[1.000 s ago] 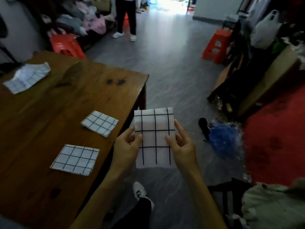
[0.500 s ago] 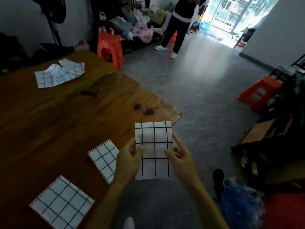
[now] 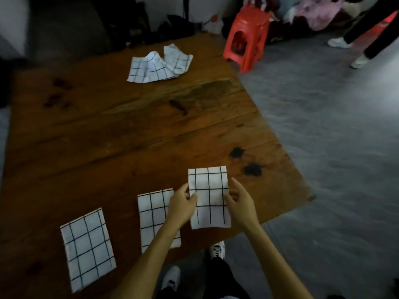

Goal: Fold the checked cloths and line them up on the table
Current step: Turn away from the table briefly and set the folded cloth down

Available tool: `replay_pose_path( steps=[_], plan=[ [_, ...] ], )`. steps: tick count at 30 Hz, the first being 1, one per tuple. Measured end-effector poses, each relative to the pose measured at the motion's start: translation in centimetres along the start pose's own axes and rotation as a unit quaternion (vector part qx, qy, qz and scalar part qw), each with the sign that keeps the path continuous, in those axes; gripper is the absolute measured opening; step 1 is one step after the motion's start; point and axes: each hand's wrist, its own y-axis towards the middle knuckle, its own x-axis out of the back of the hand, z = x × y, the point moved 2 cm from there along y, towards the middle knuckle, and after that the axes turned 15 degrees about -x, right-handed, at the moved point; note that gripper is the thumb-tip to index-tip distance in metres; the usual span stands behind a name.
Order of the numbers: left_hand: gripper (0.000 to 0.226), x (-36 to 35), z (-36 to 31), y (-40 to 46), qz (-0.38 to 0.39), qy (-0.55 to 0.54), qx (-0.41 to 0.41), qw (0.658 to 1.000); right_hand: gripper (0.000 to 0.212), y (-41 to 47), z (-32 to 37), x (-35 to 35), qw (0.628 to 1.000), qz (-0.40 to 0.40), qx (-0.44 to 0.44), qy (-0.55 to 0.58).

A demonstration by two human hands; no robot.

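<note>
Since the earlier frames the held cloth (image 3: 208,197) has come in over the surface (image 3: 129,130), where before it hung out past the edge above the floor. Both hands pinch it now: the left hand (image 3: 181,207) grips its left edge with the thumb on top, and the right hand (image 3: 239,200) grips its right edge, fingers partly stretched along the side. It sits between the two hands as a folded upright rectangle near the surface's front right corner; whether it already touches the wood I cannot tell.

At 9 o'clock from it, just beside the left hand and partly hidden under that forearm, lies a second folded cloth (image 3: 153,216). Farther toward 8 o'clock, apart from that one, lies a third folded cloth (image 3: 87,248), slightly tilted. At 11 o'clock, well apart near the far edge, a crumpled cloth (image 3: 158,64) lies unfolded.

Two dark stains (image 3: 245,161) mark the wood at 1 o'clock from the held cloth. A red stool (image 3: 247,36) stands on the floor beyond the far right corner.
</note>
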Motion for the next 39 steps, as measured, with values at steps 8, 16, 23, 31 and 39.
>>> replay_pose_path(
  steps=[8,16,23,31,39],
  plan=[
    [0.051,1.5,0.1,0.4,-0.079,0.017,0.091,0.993,0.047,4.0,3.2,0.1,0.975,0.031,0.037,-0.215],
    [0.038,15.0,-5.2,-7.0,-0.205,0.041,-0.034,0.977,0.042,-5.4,16.8,-5.2,0.936,0.125,0.258,-0.204],
    [0.047,32.4,-8.8,-22.6,-0.368,0.121,-0.130,0.913,0.037,-24.7,28.7,-13.3,0.791,0.123,0.541,-0.259],
    [0.065,47.0,-7.2,-43.8,-0.457,0.293,-0.125,0.831,0.042,-49.2,34.1,-23.9,0.682,0.151,0.675,-0.238],
    [0.051,54.5,-4.2,-58.7,-0.574,0.281,-0.116,0.760,0.044,-63.7,35.2,-32.9,0.628,0.188,0.730,-0.192]
  ],
)
